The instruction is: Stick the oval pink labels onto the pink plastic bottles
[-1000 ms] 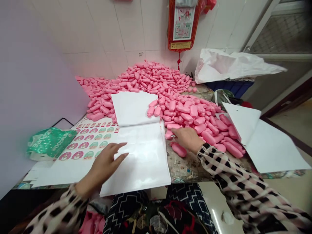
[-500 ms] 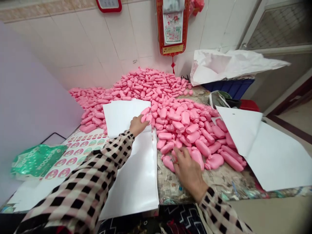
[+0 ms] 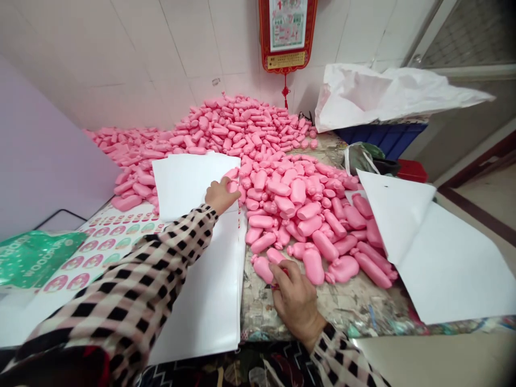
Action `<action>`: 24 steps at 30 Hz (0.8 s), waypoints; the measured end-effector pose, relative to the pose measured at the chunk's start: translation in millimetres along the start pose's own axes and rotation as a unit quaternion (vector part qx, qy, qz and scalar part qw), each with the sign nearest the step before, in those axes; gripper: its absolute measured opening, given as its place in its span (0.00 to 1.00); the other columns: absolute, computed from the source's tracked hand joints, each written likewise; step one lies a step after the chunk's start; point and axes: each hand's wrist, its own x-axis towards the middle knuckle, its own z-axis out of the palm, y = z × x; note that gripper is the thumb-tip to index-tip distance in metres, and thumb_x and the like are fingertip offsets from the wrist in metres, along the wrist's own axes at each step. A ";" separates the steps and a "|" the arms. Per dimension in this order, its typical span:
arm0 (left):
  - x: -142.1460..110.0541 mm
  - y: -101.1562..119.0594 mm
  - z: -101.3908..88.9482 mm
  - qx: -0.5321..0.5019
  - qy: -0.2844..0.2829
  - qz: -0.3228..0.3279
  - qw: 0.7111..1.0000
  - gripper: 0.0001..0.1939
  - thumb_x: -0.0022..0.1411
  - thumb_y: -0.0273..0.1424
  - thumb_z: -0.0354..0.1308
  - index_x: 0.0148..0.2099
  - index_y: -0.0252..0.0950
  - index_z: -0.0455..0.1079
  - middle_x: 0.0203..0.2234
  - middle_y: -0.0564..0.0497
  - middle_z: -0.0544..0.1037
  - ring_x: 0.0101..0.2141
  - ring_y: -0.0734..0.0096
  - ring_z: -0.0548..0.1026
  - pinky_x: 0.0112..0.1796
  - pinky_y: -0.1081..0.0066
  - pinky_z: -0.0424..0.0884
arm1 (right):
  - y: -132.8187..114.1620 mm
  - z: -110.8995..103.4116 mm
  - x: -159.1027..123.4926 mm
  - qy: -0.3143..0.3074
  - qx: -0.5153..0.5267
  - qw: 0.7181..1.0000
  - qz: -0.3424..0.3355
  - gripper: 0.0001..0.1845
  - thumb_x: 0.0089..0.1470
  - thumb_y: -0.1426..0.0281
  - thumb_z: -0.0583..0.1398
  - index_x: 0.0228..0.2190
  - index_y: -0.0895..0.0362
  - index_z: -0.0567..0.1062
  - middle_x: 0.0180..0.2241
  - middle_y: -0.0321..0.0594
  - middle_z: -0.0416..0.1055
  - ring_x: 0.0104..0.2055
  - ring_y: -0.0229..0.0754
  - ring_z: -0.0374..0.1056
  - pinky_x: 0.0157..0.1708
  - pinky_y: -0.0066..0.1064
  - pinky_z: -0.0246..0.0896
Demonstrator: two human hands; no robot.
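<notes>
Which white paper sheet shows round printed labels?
The printed sheet between the green plastic packet and checked left sleeve; pink and green circles set it apart from plain white sheets.

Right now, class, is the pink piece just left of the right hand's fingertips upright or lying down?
Lying down: the pink piece rests lengthwise on the table, beside the right hand.

We cannot tell whether the left hand (image 3: pixel 221 196) grips the pink piece (image 3: pixel 231 186) it partly hides, nor what lies beneath the right hand (image 3: pixel 296 301). The left sleeve (image 3: pixel 157 269) covers part of the label sheet (image 3: pixel 99 233) from us. The view's edges crop the green packet (image 3: pixel 44 258) and the calendar (image 3: pixel 287 32), whose smallest print we cannot read.
</notes>
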 end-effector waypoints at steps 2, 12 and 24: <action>-26.5 3.4 -7.0 -0.018 -0.004 0.051 0.999 0.29 0.53 0.44 0.54 0.55 0.39 0.59 0.46 0.42 0.66 0.47 0.50 0.68 0.45 0.55 0.64 | 2.5 1.5 0.4 0.054 0.029 0.998 -0.017 0.24 0.46 0.80 0.53 0.44 0.53 0.73 0.39 0.44 0.70 0.34 0.43 0.68 0.32 0.32 0.64; -129.0 53.6 20.1 -0.094 -0.112 0.484 0.863 0.26 0.59 0.41 0.56 0.56 0.33 0.62 0.52 0.36 0.64 0.51 0.57 0.66 0.49 0.61 0.65 | 13.2 -2.5 0.3 0.229 0.167 0.959 -0.025 0.15 0.48 0.81 0.54 0.38 0.53 0.66 0.33 0.39 0.65 0.35 0.41 0.63 0.34 0.34 0.62; -210.4 -59.6 -65.8 0.015 -0.162 0.362 0.918 0.22 0.64 0.41 0.49 0.55 0.36 0.66 0.51 0.42 0.72 0.50 0.63 0.70 0.51 0.62 0.65 | 12.9 2.5 -2.0 0.160 0.063 0.982 0.075 0.10 0.52 0.71 0.53 0.38 0.56 0.70 0.38 0.45 0.66 0.41 0.45 0.62 0.35 0.33 0.56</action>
